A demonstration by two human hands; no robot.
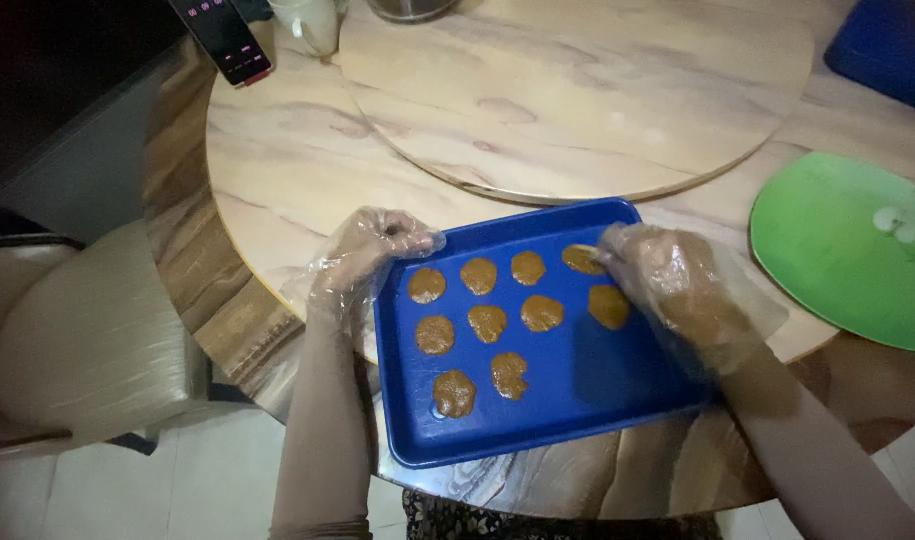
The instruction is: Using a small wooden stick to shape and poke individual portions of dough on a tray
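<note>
My gloved left hand (372,250) grips the blue tray (587,395) at its left rim, my right hand (667,285) pinches a brown dough patty (582,259) on it, and I fear the overhanging tray may tip.

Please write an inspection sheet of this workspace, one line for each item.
Surface: round marble-pattern table with a raised round turntable.
Job's things: blue rectangular plastic tray at the table edge, holding ten flat brown dough patties.
Clutter: green round plastic lid, dark phone, pale cup.
Hands: left hand, in a clear plastic glove, grips the tray's left rim; right hand, gloved, touches the top-right patty.
Cables: nothing seen.
Surroundings: beige cushioned chair, pale tiled floor.
</note>
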